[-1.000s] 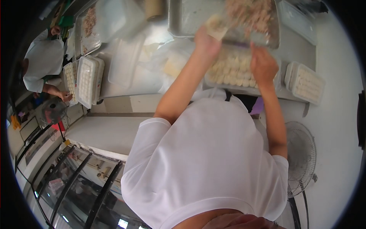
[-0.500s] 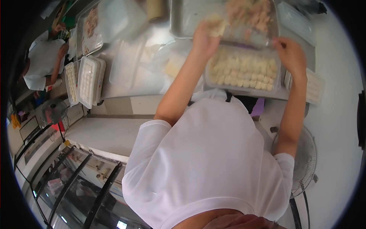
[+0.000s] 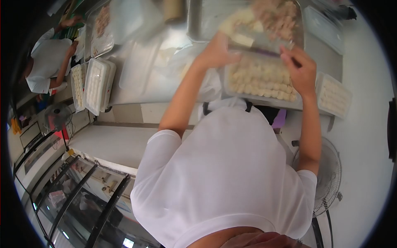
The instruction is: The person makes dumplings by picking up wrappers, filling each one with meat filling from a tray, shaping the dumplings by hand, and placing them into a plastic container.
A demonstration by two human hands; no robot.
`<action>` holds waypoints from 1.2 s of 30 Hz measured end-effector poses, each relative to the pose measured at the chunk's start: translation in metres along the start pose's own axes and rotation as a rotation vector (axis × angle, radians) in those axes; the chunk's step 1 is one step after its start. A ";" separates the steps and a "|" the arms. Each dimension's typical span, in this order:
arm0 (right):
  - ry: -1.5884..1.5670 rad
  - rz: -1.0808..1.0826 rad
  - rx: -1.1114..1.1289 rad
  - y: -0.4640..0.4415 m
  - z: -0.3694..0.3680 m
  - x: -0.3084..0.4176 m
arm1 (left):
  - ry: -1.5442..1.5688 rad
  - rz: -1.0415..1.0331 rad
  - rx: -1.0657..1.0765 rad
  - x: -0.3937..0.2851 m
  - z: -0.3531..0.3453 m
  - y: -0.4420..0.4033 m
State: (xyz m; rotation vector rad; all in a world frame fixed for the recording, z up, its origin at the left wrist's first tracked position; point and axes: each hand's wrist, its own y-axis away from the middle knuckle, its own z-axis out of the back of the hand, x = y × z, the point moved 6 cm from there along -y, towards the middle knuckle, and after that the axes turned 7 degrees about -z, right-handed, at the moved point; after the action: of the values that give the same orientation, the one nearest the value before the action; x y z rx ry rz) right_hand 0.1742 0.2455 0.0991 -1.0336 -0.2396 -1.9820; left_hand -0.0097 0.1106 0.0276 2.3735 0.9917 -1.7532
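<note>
Leftward swings my right hand (image 3: 304, 72), the wrapper (image 3: 242, 39) by my left hand (image 3: 217, 51), near the filling (image 3: 286, 24), presumably for short reach; both grips too blurred to tell

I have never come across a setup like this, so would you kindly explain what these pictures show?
There is no machine here: these are a person's bare hands. Every picture comes from one camera worn on the head, looking forward and down, so the person's white shirt fills the lower middle.

On the metal table lie a metal tray with a pinkish mixture and, nearer the person, a clear box of pale pieces.

The left hand holds a blurred pale sheet. The right hand has bent fingers; blur hides whether it holds anything.
</note>
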 end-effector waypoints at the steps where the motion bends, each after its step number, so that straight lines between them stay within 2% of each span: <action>1: -0.102 0.022 0.020 0.003 0.002 0.003 | -0.386 -0.146 0.142 -0.013 0.000 -0.007; 2: -0.105 0.016 0.025 0.006 0.001 0.005 | -0.774 -0.288 0.283 -0.021 -0.006 -0.008; 3: -0.086 0.037 0.059 0.006 -0.002 0.010 | -0.778 -0.286 0.283 -0.024 -0.005 -0.011; 5: -0.070 0.058 0.089 0.008 -0.007 0.014 | -0.659 -0.137 0.287 -0.022 -0.003 -0.017; 7: 0.000 0.087 0.069 0.008 -0.006 0.014 | -0.609 -0.198 0.268 -0.027 -0.006 -0.025; 9: 0.106 0.103 0.051 0.010 -0.005 0.019 | -0.890 0.002 0.336 -0.018 -0.004 -0.024; 13: 0.333 0.074 0.075 0.009 0.012 0.033 | -1.035 -0.042 0.401 -0.005 -0.010 -0.017; 16: 0.331 -0.037 0.156 0.005 0.045 0.035 | -1.147 -0.146 0.369 0.013 0.002 -0.006; 17: 0.328 -0.044 0.158 0.004 0.055 0.033 | -0.755 0.065 0.275 0.026 0.016 -0.003; 18: 0.239 -0.143 0.138 0.005 0.068 0.025 | -0.356 0.268 0.177 0.035 0.020 0.002; 19: 0.151 -0.242 0.114 0.010 0.077 0.015 | -0.352 0.278 0.185 0.037 0.017 0.007; 21: 0.067 -0.307 0.086 0.019 0.083 -0.002 | -0.168 0.207 0.008 0.032 0.015 0.013; 22: -0.016 -0.356 0.058 0.022 0.085 -0.010 | 0.490 0.216 -0.179 0.032 0.009 0.017; 23: -0.014 -0.367 0.056 0.026 0.084 -0.017 | 0.494 0.226 -0.176 0.029 0.004 0.019; 25: -0.106 -0.358 0.050 0.035 0.077 -0.030 | 0.733 0.362 -0.489 0.009 -0.008 0.018; 27: -0.129 -0.403 0.044 0.045 0.069 -0.037 | 0.785 0.357 -0.454 0.022 -0.003 0.023; 29: -0.155 -0.449 0.040 0.055 0.062 -0.045 | 1.149 0.108 -0.046 0.005 -0.020 0.016; 33: -0.193 -0.507 0.009 0.076 0.057 -0.062 | 1.070 0.093 0.010 0.023 -0.012 0.020; 35: -0.224 -0.533 -0.019 0.084 0.057 -0.068 | 1.186 0.061 0.215 0.046 -0.008 0.023; 36: -0.226 -0.543 -0.033 0.089 0.057 -0.071 | 1.187 0.068 0.217 0.063 0.006 0.032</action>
State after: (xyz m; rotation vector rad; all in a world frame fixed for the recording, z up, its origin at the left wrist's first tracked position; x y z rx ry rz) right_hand 0.2955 0.2640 0.0647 -1.3170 -0.6717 -2.3464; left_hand 0.0116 0.1123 -0.0402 3.5197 0.6950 -0.2581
